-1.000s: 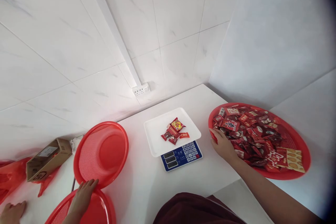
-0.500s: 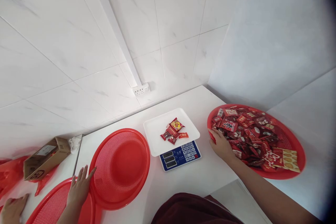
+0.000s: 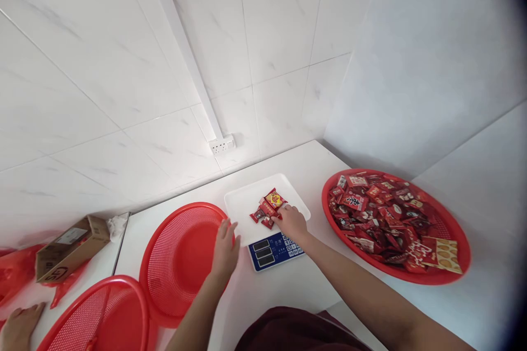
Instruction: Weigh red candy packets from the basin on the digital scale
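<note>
My right hand [image 3: 291,221] lies on the white pan [image 3: 244,209] of a blue-faced scale [image 3: 274,250]. Its fingers curl over the near edge of a small pile of red and yellow candy packets [image 3: 268,206]. My left hand [image 3: 224,248] rests flat, fingers stretched, on the right rim of an empty red mesh basket [image 3: 177,269] just left of the scale. To the right, a wide red tray [image 3: 325,203] holds a heap of many candy packets [image 3: 382,214].
A second red basket [image 3: 99,315] sits at the bottom left, with another person's hand [image 3: 16,324] beside it. A cardboard box [image 3: 69,247] and a red plastic bag [image 3: 12,277] lie at the far left. A wall socket [image 3: 221,144] sits behind the scale.
My right hand left the big tray's rim and moved left onto the scale pan's candy pile. My left hand moved right along the empty basket to its right rim.
</note>
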The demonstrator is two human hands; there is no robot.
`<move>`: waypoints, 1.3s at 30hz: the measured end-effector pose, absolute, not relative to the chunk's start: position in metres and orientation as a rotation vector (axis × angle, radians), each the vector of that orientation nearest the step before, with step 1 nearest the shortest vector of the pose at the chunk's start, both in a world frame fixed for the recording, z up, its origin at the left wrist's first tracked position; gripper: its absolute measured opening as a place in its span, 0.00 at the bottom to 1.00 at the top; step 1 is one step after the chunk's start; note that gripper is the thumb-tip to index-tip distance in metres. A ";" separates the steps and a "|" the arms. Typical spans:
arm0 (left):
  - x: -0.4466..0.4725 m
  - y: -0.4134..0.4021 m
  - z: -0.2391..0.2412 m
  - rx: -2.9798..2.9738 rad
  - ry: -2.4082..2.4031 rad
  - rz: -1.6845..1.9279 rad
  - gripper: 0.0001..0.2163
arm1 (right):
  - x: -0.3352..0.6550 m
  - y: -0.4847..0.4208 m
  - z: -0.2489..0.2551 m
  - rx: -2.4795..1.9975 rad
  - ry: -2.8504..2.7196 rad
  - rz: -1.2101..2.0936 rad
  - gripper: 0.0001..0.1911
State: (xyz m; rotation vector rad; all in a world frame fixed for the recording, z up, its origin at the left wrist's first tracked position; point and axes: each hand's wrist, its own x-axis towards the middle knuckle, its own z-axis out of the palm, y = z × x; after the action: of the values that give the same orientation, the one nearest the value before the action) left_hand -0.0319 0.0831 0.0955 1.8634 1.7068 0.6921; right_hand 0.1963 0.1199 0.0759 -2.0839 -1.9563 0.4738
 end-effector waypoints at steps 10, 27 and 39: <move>0.034 0.068 0.112 0.585 1.161 0.959 0.21 | 0.184 0.085 0.090 -1.286 -1.980 0.929 0.05; -0.038 0.050 0.121 0.269 1.452 1.114 0.14 | 0.232 0.120 0.069 -1.955 -2.142 0.421 0.13; 0.010 0.044 0.120 0.473 1.220 1.010 0.14 | 0.165 0.075 0.102 -1.272 -1.819 1.405 0.14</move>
State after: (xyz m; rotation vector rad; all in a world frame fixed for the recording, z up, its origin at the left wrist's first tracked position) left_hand 0.0095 0.0441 0.1201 0.4728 1.2203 1.0101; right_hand 0.1646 0.0752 0.1015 -1.2717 -1.8191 1.4053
